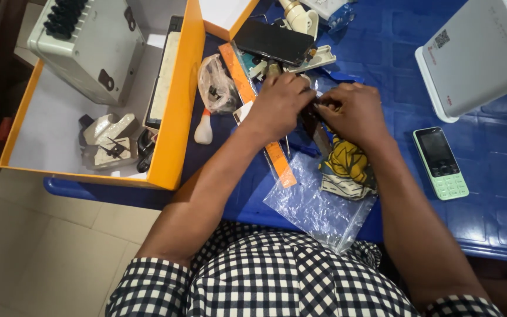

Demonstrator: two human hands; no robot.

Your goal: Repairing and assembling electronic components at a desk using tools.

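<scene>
My left hand (281, 101) and my right hand (353, 111) meet over the blue table (488, 158), fingers pinched together on a small dark object (314, 109) between them. What the object is I cannot tell. Under the hands lie an orange ruler (280, 164), a clear plastic bag (318, 208) and a yellow patterned cloth (347, 164). A black smartphone (274, 42) lies just beyond my left hand.
An orange box (177, 117) at left holds a grey device (86, 50) and small parts. A green keypad phone (441, 162) lies right of my hands. A white router-like box (476, 56) stands at the far right. A small bag of parts (215, 85) and white-handled tool (203, 129) lie nearby.
</scene>
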